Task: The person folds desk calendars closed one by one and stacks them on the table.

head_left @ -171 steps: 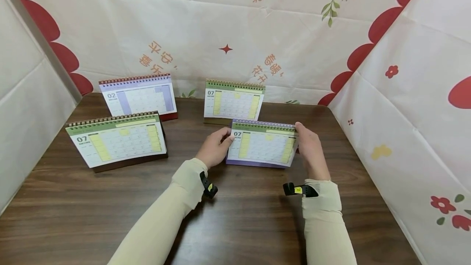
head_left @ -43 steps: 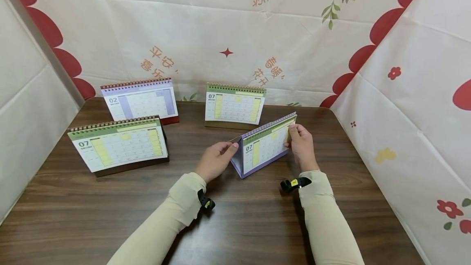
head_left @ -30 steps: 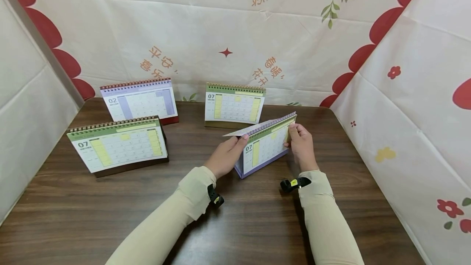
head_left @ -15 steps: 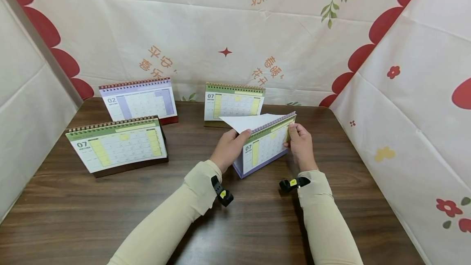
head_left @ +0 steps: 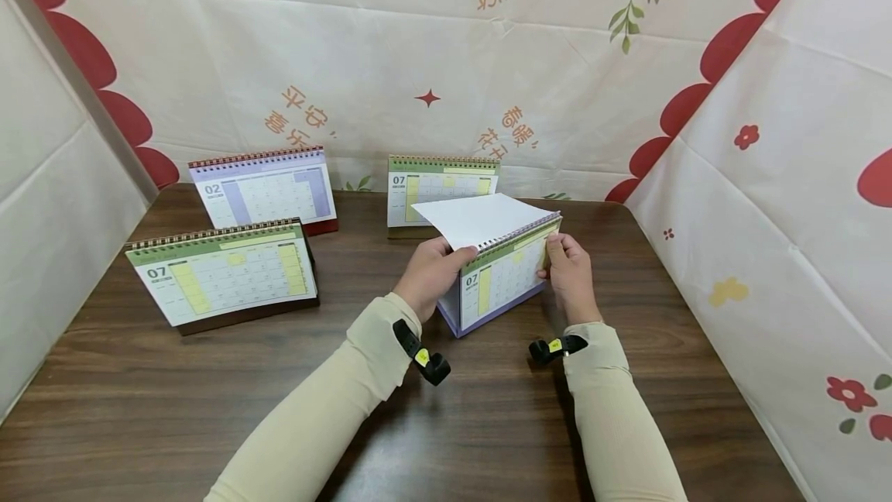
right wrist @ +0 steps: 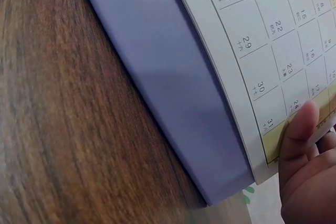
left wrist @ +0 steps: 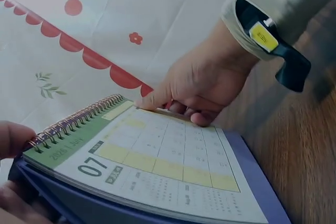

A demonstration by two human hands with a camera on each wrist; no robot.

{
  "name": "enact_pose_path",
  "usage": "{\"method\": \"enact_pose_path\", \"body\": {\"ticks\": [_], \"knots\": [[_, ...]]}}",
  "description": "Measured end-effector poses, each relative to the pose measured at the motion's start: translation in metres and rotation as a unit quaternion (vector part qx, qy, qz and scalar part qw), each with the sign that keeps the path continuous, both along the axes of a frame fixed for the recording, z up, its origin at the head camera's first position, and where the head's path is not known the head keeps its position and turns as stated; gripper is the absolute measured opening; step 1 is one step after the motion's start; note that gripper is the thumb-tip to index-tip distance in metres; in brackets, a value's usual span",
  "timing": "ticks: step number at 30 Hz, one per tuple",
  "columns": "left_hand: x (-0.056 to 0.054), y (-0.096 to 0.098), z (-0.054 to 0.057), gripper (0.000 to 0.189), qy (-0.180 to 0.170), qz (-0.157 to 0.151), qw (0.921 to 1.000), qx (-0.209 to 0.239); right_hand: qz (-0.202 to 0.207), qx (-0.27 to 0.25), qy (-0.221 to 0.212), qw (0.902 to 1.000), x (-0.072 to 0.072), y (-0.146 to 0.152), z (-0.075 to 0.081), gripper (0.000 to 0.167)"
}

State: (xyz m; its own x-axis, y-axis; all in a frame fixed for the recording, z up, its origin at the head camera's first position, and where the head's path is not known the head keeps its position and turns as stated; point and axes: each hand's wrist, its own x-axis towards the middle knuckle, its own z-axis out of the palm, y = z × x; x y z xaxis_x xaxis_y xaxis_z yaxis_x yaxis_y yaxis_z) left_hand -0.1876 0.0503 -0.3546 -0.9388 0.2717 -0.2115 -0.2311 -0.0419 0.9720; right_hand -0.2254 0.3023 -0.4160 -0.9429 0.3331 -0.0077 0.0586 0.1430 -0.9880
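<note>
A purple-based desk calendar (head_left: 505,273) showing month 07 stands angled on the table. From behind its coil a blank white sheet (head_left: 484,219) sticks out, raised towards the back. At the upper left corner my left hand (head_left: 428,277) grips the calendar, thumb at the coil, its other fingers largely hidden behind. My right hand (head_left: 571,273) pinches the right side, thumb on the front page. In the left wrist view, the right hand (left wrist: 202,80) lies across the far edge of the page. The right wrist view has the right thumb (right wrist: 302,127) against the date grid.
Three more desk calendars stand on the wooden table (head_left: 209,409): a red-based one (head_left: 268,192) at back left, a dark-based one (head_left: 230,273) in front of it, and a green-topped one (head_left: 439,184) behind the held calendar. Printed cloth walls (head_left: 362,53) border the table.
Since the earliest frame the calendar has been turned to an angle. My left hand has shifted right onto its corner, and the white sheet has risen behind the coil. My right hand now stays still.
</note>
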Motion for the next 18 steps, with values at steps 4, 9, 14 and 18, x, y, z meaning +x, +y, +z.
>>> {"method": "enact_pose_path", "body": {"ticks": [4,9,14,18], "knots": [[0.001,0.0003,-0.0023,0.029,0.066,0.001,0.9976,-0.021,-0.001,0.002,-0.004,1.0,0.0001,-0.0002,0.001,0.033],[0.004,-0.0005,-0.0045,0.023,0.153,0.011,0.9866,-0.054,0.003,-0.008,-0.006,0.9999,0.0006,-0.001,0.0041,0.029],[0.0045,-0.0006,-0.0059,0.022,0.185,0.022,0.9784,-0.09,0.001,-0.004,0.0,1.0,0.0007,-0.0013,0.0032,0.031],[0.0051,0.0006,-0.0054,0.021,0.205,0.031,0.9711,-0.118,0.001,0.0,0.002,1.0,-0.0001,-0.0012,0.002,0.035]]}}
